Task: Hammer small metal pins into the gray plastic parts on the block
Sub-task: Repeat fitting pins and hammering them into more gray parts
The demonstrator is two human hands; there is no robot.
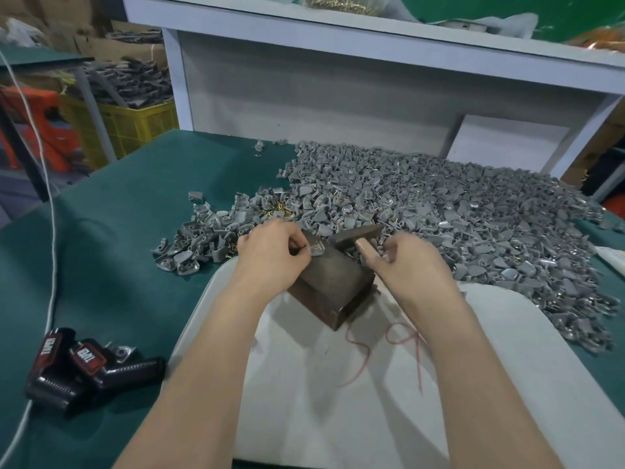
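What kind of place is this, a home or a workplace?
Most likely a small factory assembly station. A large heap of identical gray plastic parts lies on the green workbench, a yellow crate beside it holds dark parts, and the right hand holds a hammer by a block.

Your left hand (270,253) rests at the far end of the dark brown rectangular block (333,286). Its fingertips pinch a small gray plastic part (318,248) that lies on top of the block. If a pin is between the fingers, it cannot be seen. Your right hand (414,262) grips the pale wooden handle of a small dark-headed hammer (358,233); the head is just beside the part, on its right. The block stands on a white tray with rounded corners (507,384). Behind it spreads a large heap of loose gray plastic parts (456,211), with small brass-coloured pins (280,213) among them.
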